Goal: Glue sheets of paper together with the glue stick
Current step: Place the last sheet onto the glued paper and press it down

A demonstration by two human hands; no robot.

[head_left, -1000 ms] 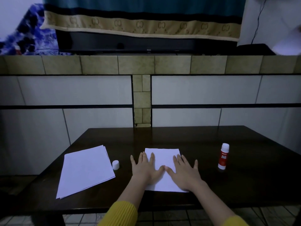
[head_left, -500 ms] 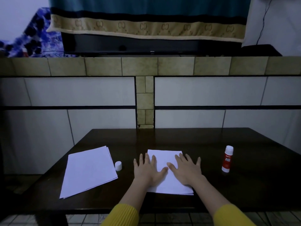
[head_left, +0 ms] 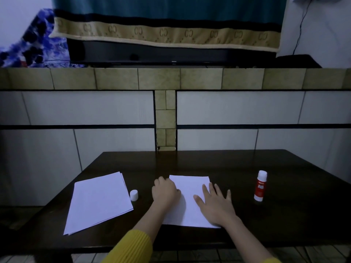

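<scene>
A dark, smooth wooden table (head_left: 218, 164) carries everything here. At its near middle lies a flat white sheet of paper (head_left: 190, 198), rectangular, its long axis running away from the person toward the tiled wall. The left hand (head_left: 165, 192) sits on the sheet's left edge with its fingers curled under into a loose fist, knuckles up near the far left corner; whether it pinches the edge cannot be told. The right hand (head_left: 214, 204) lies palm down on the right half of the sheet, fingers straight and spread, the outer ones reaching past the right edge onto the wood. Both forearms emerge from ribbed yellow sleeves (head_left: 133, 247). To the left, well apart from the sheet, a thin stack of white paper (head_left: 98, 202) lies slightly fanned and turned at an angle to the table edge. Between the stack and the left hand stands a small white cylindrical cap (head_left: 133, 195). On the right, the glue stick (head_left: 260, 186) stands upright, a red tube with a white top and base, clear of the right hand.
</scene>
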